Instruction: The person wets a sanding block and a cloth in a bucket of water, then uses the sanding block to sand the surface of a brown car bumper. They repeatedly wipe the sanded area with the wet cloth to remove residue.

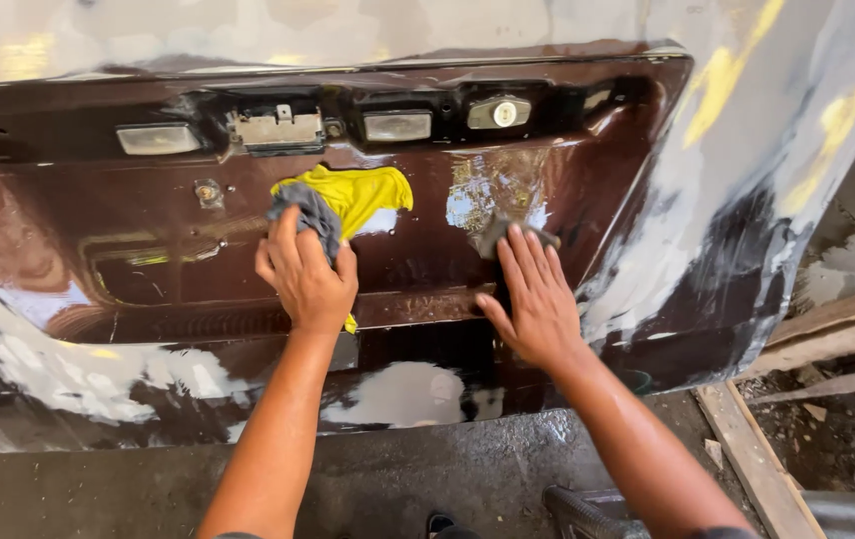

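Wet-sanding of a maroon car panel (148,250). Left hand (304,274) clutches a yellow-and-grey rag (352,200) against the centre; right hand (537,299), fingers flat, presses a small sanding pad (499,232). Dulled patch above the pad; glossy left area apparently remains untreated.

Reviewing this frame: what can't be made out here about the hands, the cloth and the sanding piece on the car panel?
Head view:
- Dark sanding piece: mostly covered by the right hand; its shape and size are unclear.
- Yellow cloth: its lower part is hidden behind the left hand.
- Brown car panel: cut off by the left edge.
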